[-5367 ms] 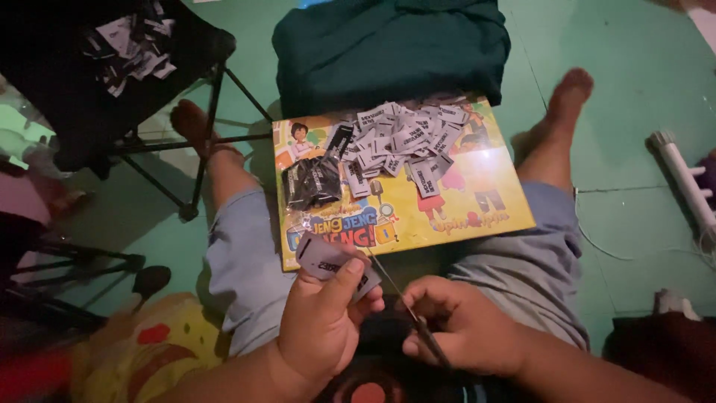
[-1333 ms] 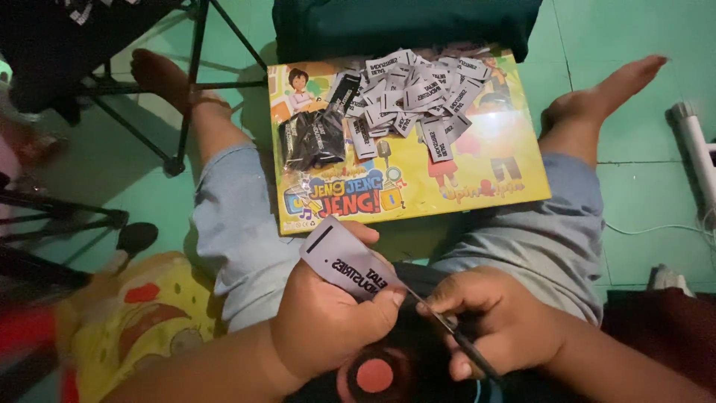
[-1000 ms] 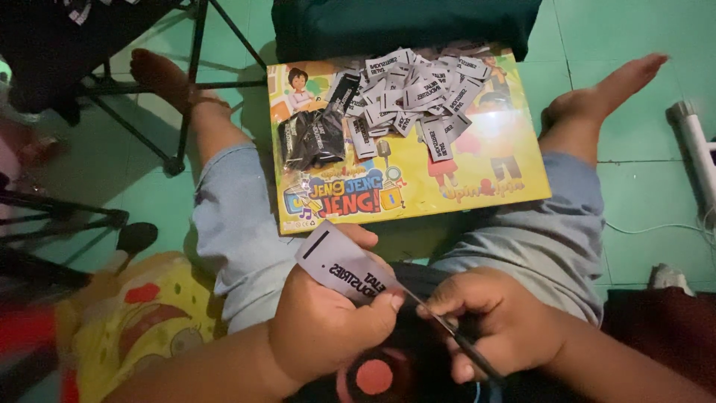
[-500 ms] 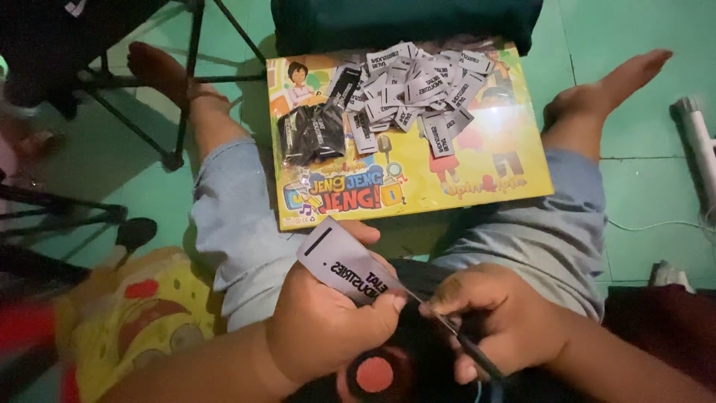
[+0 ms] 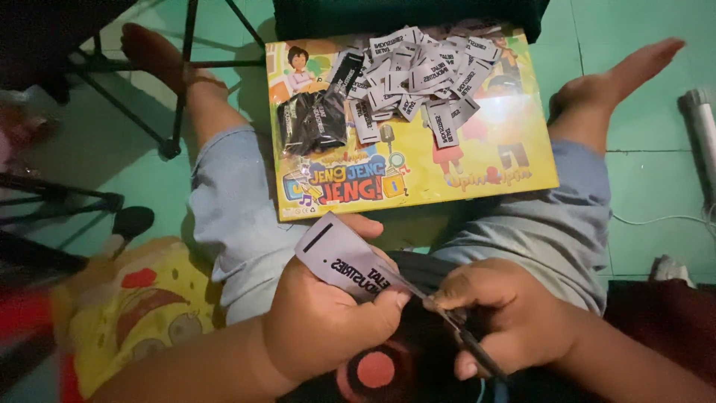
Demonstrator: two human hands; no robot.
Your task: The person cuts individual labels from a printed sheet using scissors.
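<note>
Sitting on the green floor [image 5: 641,186], legs apart. Left hand [image 5: 321,325] pinching a grey label [image 5: 339,257] over the lap, fingers closed on it. Right hand [image 5: 507,321] gripping scissors [image 5: 455,328], blade tips touching the label's edge. Lying between the legs, a yellow box [image 5: 418,172] bearing a heap of cut labels [image 5: 425,75] and a black bundle [image 5: 313,123].

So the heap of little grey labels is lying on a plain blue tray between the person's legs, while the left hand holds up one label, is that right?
Not quite. The head view shows the heap of grey labels lying on a yellow cartoon-printed board, not a plain blue tray. The rest holds: it sits between the person's legs, and the left hand holds up one label.
</note>
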